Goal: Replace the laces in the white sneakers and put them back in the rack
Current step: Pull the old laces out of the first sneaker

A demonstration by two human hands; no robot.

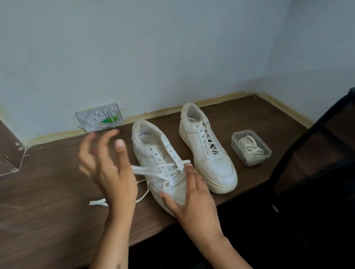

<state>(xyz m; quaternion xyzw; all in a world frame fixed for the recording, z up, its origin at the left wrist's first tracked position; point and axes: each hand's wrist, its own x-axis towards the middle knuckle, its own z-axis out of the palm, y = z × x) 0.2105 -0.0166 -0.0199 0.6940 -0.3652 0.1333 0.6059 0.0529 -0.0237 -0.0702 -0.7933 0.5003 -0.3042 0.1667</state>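
- Left hand (pixel 111 171): raised above the counter (pixel 50 197), just left of the near sneaker (pixel 159 163). Fingers spread and blurred. A flat white lace (pixel 154 169) runs from the sneaker toward the palm; can't tell if the hand actually grips it.
- Right hand (pixel 190 195): fingers straight, lying flat on the near sneaker's toe and right side, pressing it down. No curl round anything.
- Near sneaker: on the counter, toe toward the front edge, heel toward the wall. Only the lowest eyelets carry lace; upper eyelets bare. Loose lace ends trail off left onto the counter.
- Second sneaker (pixel 207 151): just right of the first, same direction, laced up the full front with a cream lace.
- Clear plastic tub (pixel 251 147): right of the second sneaker, near it, not touching. Coiled cream laces (pixel 251 149) inside.
- Small white plastic box (pixel 100 117) with a green bit in it: on the wall at the back of the counter, behind the left hand.
- Black frame with mesh (pixel 321 144): fills the right edge of the view.
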